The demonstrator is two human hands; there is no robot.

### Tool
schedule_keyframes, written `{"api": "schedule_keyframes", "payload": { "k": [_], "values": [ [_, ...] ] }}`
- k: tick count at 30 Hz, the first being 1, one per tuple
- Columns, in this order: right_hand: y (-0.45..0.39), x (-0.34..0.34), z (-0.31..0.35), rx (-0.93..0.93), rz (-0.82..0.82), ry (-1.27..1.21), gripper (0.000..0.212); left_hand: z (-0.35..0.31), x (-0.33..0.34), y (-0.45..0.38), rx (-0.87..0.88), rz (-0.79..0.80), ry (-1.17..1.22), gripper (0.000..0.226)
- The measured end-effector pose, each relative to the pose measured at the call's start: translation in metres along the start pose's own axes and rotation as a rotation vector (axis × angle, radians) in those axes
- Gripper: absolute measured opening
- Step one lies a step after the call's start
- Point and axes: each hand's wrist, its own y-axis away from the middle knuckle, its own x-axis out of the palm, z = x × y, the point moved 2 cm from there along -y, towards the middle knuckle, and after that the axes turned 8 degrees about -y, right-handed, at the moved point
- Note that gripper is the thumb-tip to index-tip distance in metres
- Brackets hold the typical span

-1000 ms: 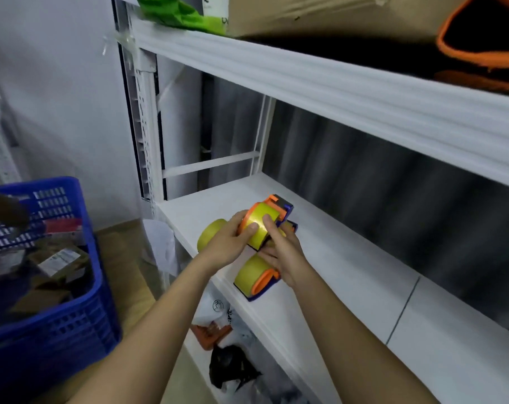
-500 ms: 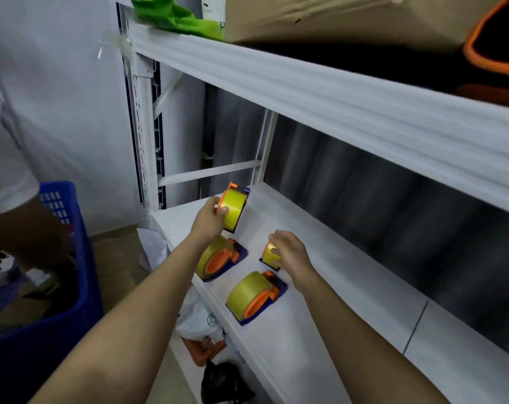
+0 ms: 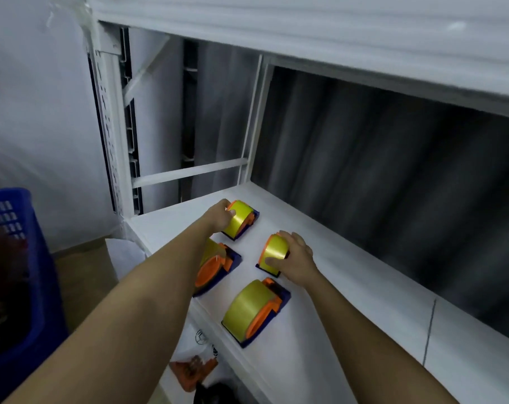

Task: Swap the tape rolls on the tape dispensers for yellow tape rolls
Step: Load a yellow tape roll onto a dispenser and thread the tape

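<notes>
Nowhere any readable writing on the dispensers; only a faint, illegible round mark on a white bag (image 3: 199, 339) under the shelf (image 3: 364, 287). Left hand (image 3: 218, 215) stretched out over the far-left tape dispenser (image 3: 241, 218), grip curled onto its yellow roll; right hand (image 3: 295, 260) lower and nearer, fingers over the top and thumb at the front of the far-right tape dispenser (image 3: 272, 253), grip clasped on that yellow roll. Two more yellow-loaded dispensers on the shelf closer in, near-left dispenser (image 3: 215, 266) partly behind the left forearm, near-right dispenser (image 3: 254, 310) free, blue crate (image 3: 20, 287) off to the left.
</notes>
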Motion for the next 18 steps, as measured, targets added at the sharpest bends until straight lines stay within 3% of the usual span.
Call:
{"api": "schedule_keyframes", "payload": {
  "k": [5,12,18],
  "values": [
    [-0.006,0.005,-0.011,-0.036,-0.004,-0.094,0.085,0.005,0.012,-0.019,0.043,0.107,-0.204,0.044],
    [-0.011,0.013,0.002,-0.063,-0.107,-0.093,0.071,0.016,-0.006,-0.002,0.045,0.114,-0.407,0.060],
    [-0.013,0.022,0.014,0.052,-0.071,0.167,0.086,0.023,-0.020,0.043,-0.048,0.359,-0.390,0.094]
  ]
}}
